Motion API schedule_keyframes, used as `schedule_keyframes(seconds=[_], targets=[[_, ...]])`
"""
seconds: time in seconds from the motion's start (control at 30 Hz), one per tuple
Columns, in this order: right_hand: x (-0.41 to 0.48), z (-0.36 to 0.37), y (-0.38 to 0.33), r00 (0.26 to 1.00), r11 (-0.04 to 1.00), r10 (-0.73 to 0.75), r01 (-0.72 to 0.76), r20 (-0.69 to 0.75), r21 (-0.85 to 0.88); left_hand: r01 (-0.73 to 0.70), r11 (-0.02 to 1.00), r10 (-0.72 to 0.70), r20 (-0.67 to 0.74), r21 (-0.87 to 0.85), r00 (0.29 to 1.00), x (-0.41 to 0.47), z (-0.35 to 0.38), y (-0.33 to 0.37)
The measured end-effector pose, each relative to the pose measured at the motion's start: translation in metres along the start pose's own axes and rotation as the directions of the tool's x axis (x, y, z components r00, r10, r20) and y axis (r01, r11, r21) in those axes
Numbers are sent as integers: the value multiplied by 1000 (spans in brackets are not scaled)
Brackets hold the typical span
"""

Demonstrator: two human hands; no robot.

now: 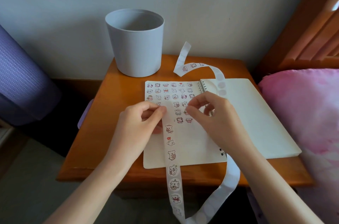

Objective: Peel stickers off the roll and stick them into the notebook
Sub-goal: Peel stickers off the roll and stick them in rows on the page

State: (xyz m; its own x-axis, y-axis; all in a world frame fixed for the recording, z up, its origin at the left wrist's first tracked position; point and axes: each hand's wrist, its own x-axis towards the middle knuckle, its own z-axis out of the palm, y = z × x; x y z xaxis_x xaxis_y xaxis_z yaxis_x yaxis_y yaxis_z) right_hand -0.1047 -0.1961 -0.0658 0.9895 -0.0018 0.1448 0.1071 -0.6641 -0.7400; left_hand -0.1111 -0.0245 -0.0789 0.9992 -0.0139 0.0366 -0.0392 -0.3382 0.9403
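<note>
Since only the head view is given, the step is judged from it alone. The left hand (145, 121) is curled, with the top of the sticker strip (171, 155) pinched between thumb and forefinger. From that hand the strip is laid back toward the person, over the left page of the notebook (194, 143) and past the near edge of the table (102, 132). The right hand (209, 113), just beside the left, is curled as well; what appears to be a single pale sticker (187, 109) is pinched at its fingertips, low over the page, though its print is too small to be made out. Beyond both hands the stuck rows (170, 90) are seen, and a shorter column lies between the hands. The step is taken to be the setting down of this sticker. It would best be lined up with the rows, lowered one edge first, then pressed flat outward so that no crease is trapped. The strip should be kept taut and clear of the chosen spot by the left hand. The spent backing (230, 178), looped under the right forearm and across the page beyond the right hand, should be kept off the fresh adhesive.
</note>
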Motion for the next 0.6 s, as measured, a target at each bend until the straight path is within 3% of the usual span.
schedule_keyframes(seconds=[0.13, 0.37, 0.6], targets=[[-10, 2, -13, 988, 982, -113, 94, 109, 161, -29, 1000, 29, -29, 11, 999, -2, 0, 5], [-11, 5, -12, 982, 971, -72, 29, 174, 237, -94, 996, 94, -71, 5, 993, -4, 0, 12], [-14, -1, -14, 993, 967, -91, 70, 75, 246, 119, 964, -107, 63, -240, 992, -2, -2, 16]])
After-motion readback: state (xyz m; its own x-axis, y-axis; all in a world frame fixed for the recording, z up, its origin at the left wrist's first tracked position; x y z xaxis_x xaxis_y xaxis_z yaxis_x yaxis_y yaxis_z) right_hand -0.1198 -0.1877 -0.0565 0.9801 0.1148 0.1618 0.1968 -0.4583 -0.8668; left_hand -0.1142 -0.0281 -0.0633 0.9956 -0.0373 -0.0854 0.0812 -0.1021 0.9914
